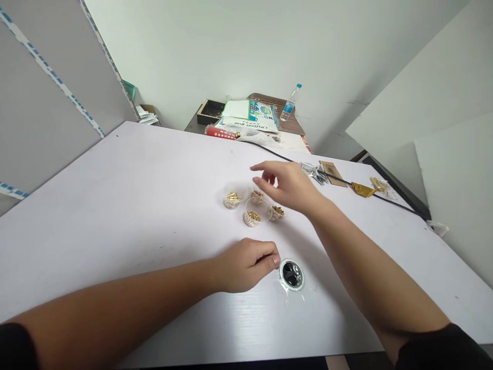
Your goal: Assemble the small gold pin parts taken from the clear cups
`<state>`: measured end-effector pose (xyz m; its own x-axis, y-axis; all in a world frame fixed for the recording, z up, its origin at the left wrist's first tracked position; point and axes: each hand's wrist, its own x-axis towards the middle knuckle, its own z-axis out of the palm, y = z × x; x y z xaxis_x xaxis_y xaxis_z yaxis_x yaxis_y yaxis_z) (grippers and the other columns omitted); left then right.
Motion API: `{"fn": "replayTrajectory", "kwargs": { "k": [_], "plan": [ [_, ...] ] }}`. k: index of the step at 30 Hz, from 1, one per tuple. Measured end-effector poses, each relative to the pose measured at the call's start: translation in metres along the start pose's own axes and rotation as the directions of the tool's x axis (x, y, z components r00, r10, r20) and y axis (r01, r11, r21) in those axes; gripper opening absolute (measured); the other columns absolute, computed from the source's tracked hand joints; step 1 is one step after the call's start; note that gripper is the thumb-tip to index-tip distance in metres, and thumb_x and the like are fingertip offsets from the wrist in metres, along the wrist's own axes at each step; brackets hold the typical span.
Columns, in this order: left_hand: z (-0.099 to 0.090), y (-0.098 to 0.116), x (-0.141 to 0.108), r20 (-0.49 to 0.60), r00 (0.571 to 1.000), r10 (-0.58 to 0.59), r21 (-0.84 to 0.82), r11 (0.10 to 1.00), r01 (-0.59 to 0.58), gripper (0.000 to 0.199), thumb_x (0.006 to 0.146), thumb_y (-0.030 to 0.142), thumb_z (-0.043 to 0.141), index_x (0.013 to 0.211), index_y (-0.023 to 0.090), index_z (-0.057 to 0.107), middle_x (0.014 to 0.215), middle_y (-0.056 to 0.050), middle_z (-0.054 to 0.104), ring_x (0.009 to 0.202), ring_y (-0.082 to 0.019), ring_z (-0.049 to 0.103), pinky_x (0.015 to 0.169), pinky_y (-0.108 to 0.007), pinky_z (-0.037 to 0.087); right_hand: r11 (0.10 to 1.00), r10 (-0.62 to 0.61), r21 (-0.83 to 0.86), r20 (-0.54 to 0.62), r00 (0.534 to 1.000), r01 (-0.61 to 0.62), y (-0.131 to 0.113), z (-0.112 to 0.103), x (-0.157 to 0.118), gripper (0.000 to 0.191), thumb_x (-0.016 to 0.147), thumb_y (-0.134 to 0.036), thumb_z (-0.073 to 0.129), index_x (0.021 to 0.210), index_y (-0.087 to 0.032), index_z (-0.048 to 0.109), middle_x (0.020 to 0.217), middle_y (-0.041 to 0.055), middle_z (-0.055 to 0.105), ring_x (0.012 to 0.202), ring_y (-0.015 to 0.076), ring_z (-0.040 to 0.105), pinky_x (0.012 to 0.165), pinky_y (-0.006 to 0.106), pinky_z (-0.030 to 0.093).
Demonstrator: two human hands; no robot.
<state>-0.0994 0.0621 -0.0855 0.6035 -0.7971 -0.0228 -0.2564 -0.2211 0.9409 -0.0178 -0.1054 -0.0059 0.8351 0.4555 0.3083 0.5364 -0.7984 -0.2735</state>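
Note:
My left hand [249, 264] is closed, thumb pressed against the curled fingers, low over the white table. Whatever it holds, if anything, is hidden. Right beside its fingertips is a round white-rimmed disc [291, 275] with a dark, shiny centre and clear tape around it. My right hand [288, 185] hovers above the small clear cups, index finger and thumb apart, nothing visible between them. Thin gold-coloured pins fill the left cup [232, 200]. Small gold-coloured metal pieces lie in the front cup [252, 218], the right cup [277, 212] and the partly covered back cup [257, 195].
A black cable [269, 150] runs along the table's far edge. Silver packets [318, 173], a brown card [333, 173] and a gold packet [362, 189] lie at the right. Beyond stand a water bottle [290, 104] and a black box [210, 112]. A grey partition [57, 103] borders the left.

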Motion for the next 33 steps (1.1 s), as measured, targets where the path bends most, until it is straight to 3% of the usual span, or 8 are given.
{"fn": "replayTrajectory", "kwargs": {
  "k": [3, 9, 15, 23, 26, 28, 30, 33],
  "plan": [
    [0.0, -0.001, 0.0, 0.009, 1.0, 0.0, -0.004, 1.0, 0.0, 0.024, 0.097, 0.032, 0.043, 0.085, 0.017, 0.057, 0.065, 0.004, 0.052, 0.058, -0.008, 0.044, 0.058, -0.021, 0.035, 0.999, 0.036, -0.039, -0.046, 0.998, -0.038, 0.014, -0.021, -0.014, 0.027, 0.092, -0.03, 0.054, 0.107, -0.017, 0.073, 0.082, 0.0047, 0.072, 0.068, 0.0157, 0.062, 0.067, 0.028, 0.045],
    [0.001, 0.001, 0.0, 0.038, 0.999, 0.027, 0.026, 0.999, -0.028, 0.021, 0.097, 0.031, 0.043, 0.087, 0.017, 0.055, 0.062, 0.006, 0.047, 0.055, -0.008, 0.039, 0.056, -0.022, 0.033, 0.988, 0.155, 0.022, 0.05, 0.987, -0.156, 0.039, -0.042, -0.037, 0.02, 0.088, -0.029, 0.057, 0.095, -0.017, 0.072, 0.083, 0.0051, 0.071, 0.077, 0.0185, 0.064, 0.066, 0.029, 0.047],
    [0.004, 0.002, -0.002, 0.06, 0.994, 0.09, 0.027, 0.995, -0.092, 0.016, 0.098, 0.028, 0.043, 0.092, 0.018, 0.054, 0.059, 0.006, 0.044, 0.054, -0.009, 0.038, 0.055, -0.022, 0.031, 0.998, 0.059, -0.006, 0.217, 0.974, -0.059, 0.045, -0.035, -0.04, 0.025, 0.079, -0.01, 0.052, 0.09, -0.019, 0.072, 0.097, 0.0064, 0.067, 0.081, 0.0189, 0.061, 0.069, 0.03, 0.044],
    [0.005, -0.005, -0.005, 0.166, 0.961, 0.222, -0.059, 0.975, -0.215, 0.036, 0.103, 0.044, 0.025, 0.116, 0.018, 0.047, 0.069, 0.003, 0.047, 0.061, -0.012, 0.045, 0.061, -0.026, 0.039, 0.965, 0.25, -0.186, 0.444, 0.861, -0.184, 0.036, -0.015, -0.03, 0.026, 0.079, -0.016, 0.061, 0.093, -0.028, 0.078, 0.104, 0.0066, 0.062, 0.083, 0.019, 0.063, 0.067, 0.028, 0.043],
    [0.005, 0.017, -0.01, 0.107, 0.974, 0.198, 0.024, 0.979, -0.201, 0.037, 0.103, 0.043, 0.022, 0.118, 0.019, 0.045, 0.071, 0.001, 0.051, 0.064, -0.013, 0.05, 0.062, -0.026, 0.041, 0.953, 0.281, -0.243, 0.478, 0.832, -0.182, 0.027, -0.012, -0.026, 0.024, 0.079, -0.018, 0.065, 0.094, -0.031, 0.078, 0.111, 0.0055, 0.065, 0.087, 0.0208, 0.064, 0.062, 0.028, 0.041],
    [-0.001, 0.045, -0.012, 0.045, 0.992, 0.115, 0.238, 0.964, -0.122, 0.033, 0.103, 0.041, 0.028, 0.121, 0.02, 0.046, 0.066, 0.003, 0.052, 0.055, -0.012, 0.044, 0.059, -0.026, 0.036, 0.94, 0.311, -0.282, 0.491, 0.813, -0.19, 0.021, -0.012, -0.023, 0.023, 0.078, -0.017, 0.068, 0.094, -0.03, 0.078, 0.11, 0.0059, 0.068, 0.087, 0.0218, 0.065, 0.059, 0.027, 0.04],
    [-0.016, 0.076, -0.007, -0.028, 0.999, 0.04, 0.452, 0.892, -0.023, 0.03, 0.1, 0.041, 0.034, 0.118, 0.024, 0.053, 0.062, 0.005, 0.053, 0.051, -0.012, 0.043, 0.058, -0.027, 0.033, 0.934, 0.328, -0.295, 0.495, 0.805, -0.2, 0.016, -0.012, -0.021, 0.021, 0.075, -0.014, 0.07, 0.09, -0.025, 0.079, 0.107, 0.0089, 0.07, 0.084, 0.0231, 0.067, 0.058, 0.028, 0.04],
    [-0.051, 0.107, 0.019, -0.144, 0.988, -0.055, 0.694, 0.706, 0.141, 0.029, 0.096, 0.039, 0.041, 0.115, 0.026, 0.058, 0.07, 0.002, 0.061, 0.062, -0.015, 0.053, 0.062, -0.027, 0.033, 0.921, 0.358, -0.33, 0.502, 0.787, -0.208, 0.01, -0.013, -0.018, 0.017, 0.074, -0.012, 0.069, 0.087, -0.018, 0.078, 0.099, 0.0141, 0.072, 0.078, 0.0259, 0.068, 0.055, 0.03, 0.039]
  ]
}}
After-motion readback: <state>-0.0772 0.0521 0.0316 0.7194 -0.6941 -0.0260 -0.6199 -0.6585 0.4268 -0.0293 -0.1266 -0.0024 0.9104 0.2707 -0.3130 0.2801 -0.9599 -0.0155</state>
